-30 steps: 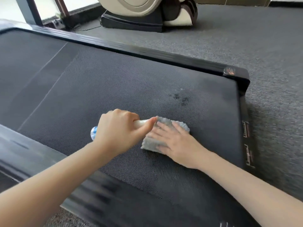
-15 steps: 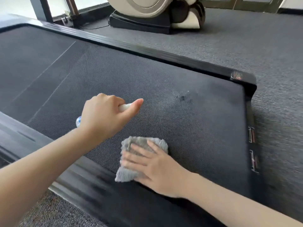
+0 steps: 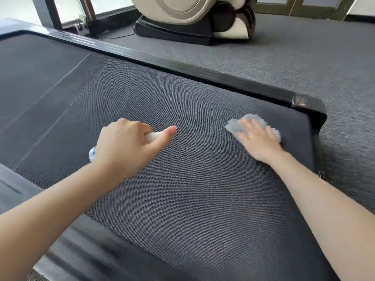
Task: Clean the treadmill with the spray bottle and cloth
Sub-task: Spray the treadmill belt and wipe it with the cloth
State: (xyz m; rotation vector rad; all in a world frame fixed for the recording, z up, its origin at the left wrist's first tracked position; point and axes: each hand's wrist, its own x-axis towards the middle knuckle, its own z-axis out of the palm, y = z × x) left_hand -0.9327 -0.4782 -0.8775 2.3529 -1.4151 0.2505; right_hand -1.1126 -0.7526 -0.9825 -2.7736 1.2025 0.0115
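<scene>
Slid rightward, the fluffy grey cloth (image 3: 233, 127) lies pressed flat.

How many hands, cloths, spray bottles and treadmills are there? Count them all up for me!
hands: 2 (left hand, right hand)
cloth: 1
spray bottle: 1
treadmill: 1
total: 5
</scene>
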